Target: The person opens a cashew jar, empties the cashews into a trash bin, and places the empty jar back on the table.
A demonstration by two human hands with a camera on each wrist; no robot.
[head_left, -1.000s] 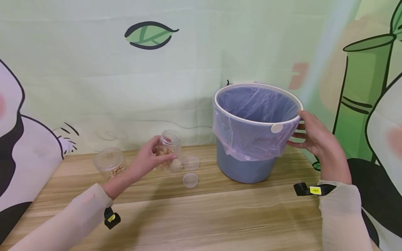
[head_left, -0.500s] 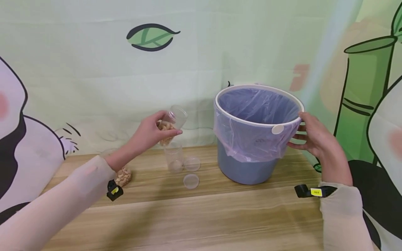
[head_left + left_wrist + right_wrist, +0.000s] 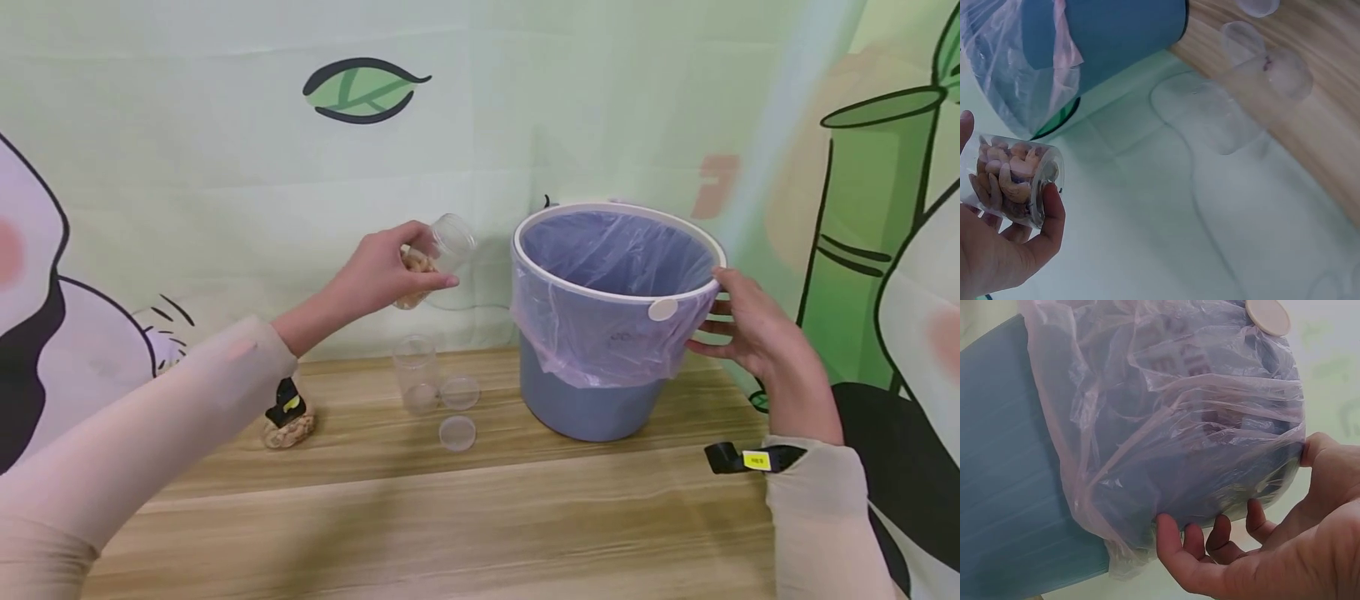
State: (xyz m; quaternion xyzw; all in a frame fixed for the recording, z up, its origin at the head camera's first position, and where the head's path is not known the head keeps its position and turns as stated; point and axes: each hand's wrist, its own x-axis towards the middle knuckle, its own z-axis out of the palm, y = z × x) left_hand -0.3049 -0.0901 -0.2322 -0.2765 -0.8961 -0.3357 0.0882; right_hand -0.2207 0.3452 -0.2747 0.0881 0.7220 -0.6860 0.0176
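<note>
My left hand [image 3: 393,262] grips a small clear jar [image 3: 453,242] of curved, cashew-like nuts [image 3: 1010,172], raised off the table and tilted with its mouth toward the bin. No lid is on it. To the right stands a blue trash bin [image 3: 585,408] with a white rim and a pinkish bag [image 3: 600,342] folded over it. My right hand [image 3: 757,321] holds the bin's right side, thumb at the rim and fingertips against the bagged outer wall. In the right wrist view those curved fingers [image 3: 1169,540] touch the bag.
A clear jar [image 3: 415,358] without visible nuts stands below the left hand. Two clear round lids, a rear lid [image 3: 460,392] and a front lid [image 3: 457,433], lie beside it. Another container of nuts [image 3: 288,433] is mostly hidden by the left sleeve. A printed cloth [image 3: 225,167] hangs behind.
My left hand has lifted the nut jar from the table, moved it up and right, and tilted it toward the bin. The right hand has stayed at the rim.
</note>
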